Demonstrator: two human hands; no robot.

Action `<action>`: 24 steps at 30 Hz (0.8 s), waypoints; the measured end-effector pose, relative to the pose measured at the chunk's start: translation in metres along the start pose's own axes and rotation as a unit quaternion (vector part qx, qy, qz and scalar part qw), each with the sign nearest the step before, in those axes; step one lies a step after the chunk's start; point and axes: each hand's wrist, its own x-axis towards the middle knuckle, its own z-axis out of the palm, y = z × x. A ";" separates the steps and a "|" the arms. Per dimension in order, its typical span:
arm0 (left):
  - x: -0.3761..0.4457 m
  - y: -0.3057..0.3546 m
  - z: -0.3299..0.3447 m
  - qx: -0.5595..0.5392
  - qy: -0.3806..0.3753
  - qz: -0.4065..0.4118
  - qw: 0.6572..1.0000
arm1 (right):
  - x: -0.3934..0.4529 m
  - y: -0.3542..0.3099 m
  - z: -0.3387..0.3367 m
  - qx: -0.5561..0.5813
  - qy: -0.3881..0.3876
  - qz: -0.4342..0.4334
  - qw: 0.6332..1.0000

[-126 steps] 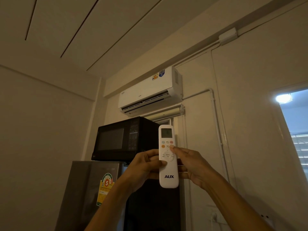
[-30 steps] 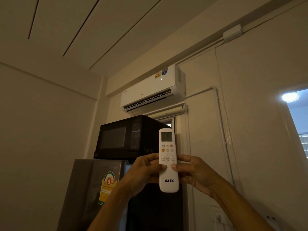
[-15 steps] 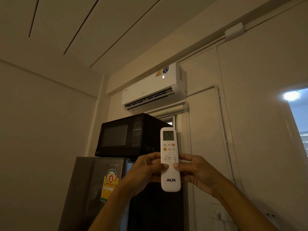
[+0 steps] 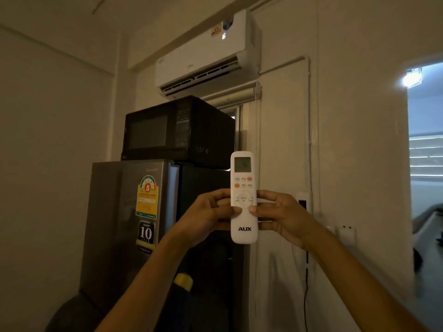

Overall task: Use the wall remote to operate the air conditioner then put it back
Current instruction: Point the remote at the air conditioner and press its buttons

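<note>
A white AUX remote [image 4: 243, 226] stands upright in front of me, screen at the top. My left hand [image 4: 206, 218] grips its left side and my right hand [image 4: 280, 216] grips its right side, both thumbs on its face below the round button pad. The white air conditioner [image 4: 203, 56] hangs high on the wall above, with a small light lit on its front and its lower flap open. A white wall holder [image 4: 304, 200] shows just behind my right hand.
A black microwave [image 4: 177, 130] sits on a grey fridge [image 4: 129, 224] left of the remote. A white pipe and a black cable run down the wall on the right. A doorway [image 4: 425, 152] opens at the far right onto a lit room.
My view has tilted down, so the air conditioner sits higher in frame and more of the fridge shows. A light has come on on the unit. Both hands still hold the remote.
</note>
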 end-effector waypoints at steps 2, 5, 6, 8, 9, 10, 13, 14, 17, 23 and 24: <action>-0.001 -0.011 0.006 -0.002 -0.006 -0.010 1.000 | -0.008 0.009 -0.004 -0.001 0.010 0.010 1.000; 0.000 -0.028 0.016 -0.001 -0.017 -0.025 1.000 | -0.019 0.024 -0.012 -0.008 0.030 0.024 0.999; 0.000 -0.035 0.019 0.005 -0.020 -0.030 0.999 | -0.022 0.029 -0.015 -0.012 0.036 0.030 0.999; 0.002 -0.049 0.027 0.015 -0.022 -0.039 0.999 | -0.029 0.041 -0.023 -0.017 0.047 0.041 0.998; 0.002 -0.056 0.031 0.015 -0.022 -0.045 0.999 | -0.033 0.048 -0.026 -0.019 0.052 0.047 0.997; 0.004 -0.063 0.035 0.013 -0.023 -0.051 0.998 | -0.036 0.055 -0.030 -0.021 0.056 0.054 0.997; 0.011 -0.088 0.049 0.007 -0.024 -0.068 0.997 | -0.047 0.076 -0.044 -0.012 0.073 0.075 0.994; 0.015 -0.097 0.053 0.003 -0.025 -0.072 0.997 | -0.049 0.083 -0.050 -0.010 0.080 0.080 0.993; 0.028 -0.124 0.066 -0.014 -0.033 -0.082 0.996 | -0.053 0.102 -0.069 -0.010 0.097 0.096 0.991; 0.072 -0.170 0.093 -0.011 -0.047 -0.097 0.994 | -0.050 0.141 -0.122 -0.002 0.127 0.121 0.985; 0.083 -0.179 0.099 -0.010 -0.050 -0.099 0.994 | -0.048 0.148 -0.135 -0.005 0.128 0.122 0.984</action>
